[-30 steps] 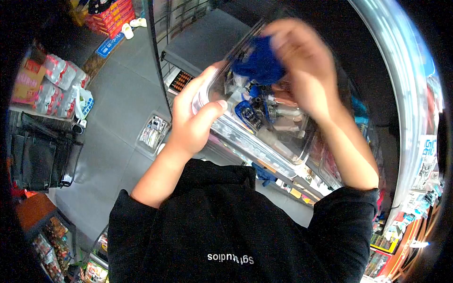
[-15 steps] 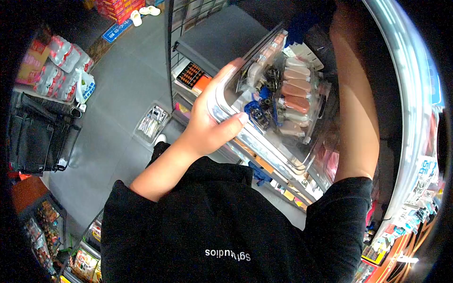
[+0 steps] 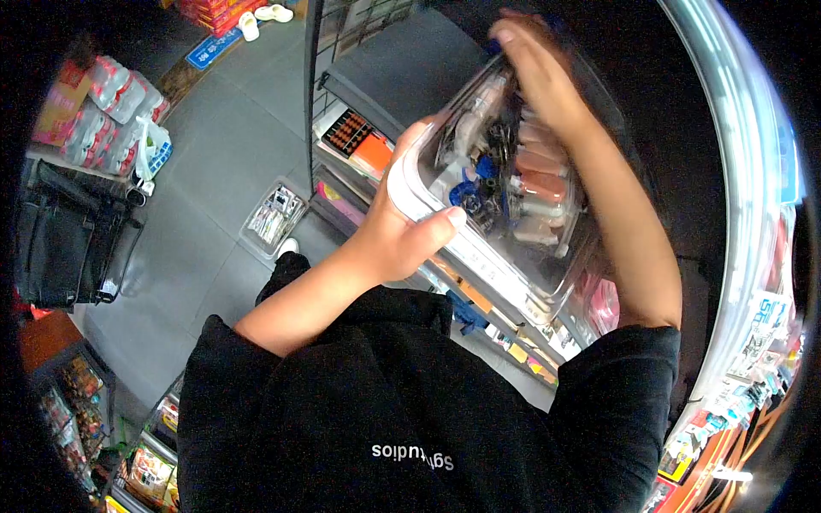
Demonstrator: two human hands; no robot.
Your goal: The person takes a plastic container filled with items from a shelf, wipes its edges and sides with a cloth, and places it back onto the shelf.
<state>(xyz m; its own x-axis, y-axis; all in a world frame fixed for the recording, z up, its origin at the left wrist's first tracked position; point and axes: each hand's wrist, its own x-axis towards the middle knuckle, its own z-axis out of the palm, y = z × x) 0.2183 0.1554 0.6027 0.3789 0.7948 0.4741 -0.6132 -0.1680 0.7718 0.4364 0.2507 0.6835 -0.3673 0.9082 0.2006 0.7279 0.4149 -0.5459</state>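
Observation:
A clear plastic box [image 3: 547,286] is tilted in front of my chest. My left hand [image 3: 402,227] is closed around its near left corner, thumb over the rim. In the box lie small clear packets of oblong pinkish and orange pieces [image 3: 540,184], blue coiled items [image 3: 466,195] and dark small parts [image 3: 500,141]. My right hand [image 3: 540,73] reaches across to the box's far side, over its far left corner. Its fingers are blurred and in shadow, so I cannot see whether they grip anything.
Beyond the box stands a rack with a dark grey shelf [image 3: 406,64] and an abacus [image 3: 348,132]. Another clear tray of packets [image 3: 274,218] lies on the floor [image 3: 197,171] by my foot. Packs of bottles [image 3: 111,128] and a black folding chair or cart [image 3: 73,235] are at left.
My right hand has come down and left from the dark far side to the box's far corner. The box has shifted slightly, still in my left hand. A white card behind it is no longer visible.

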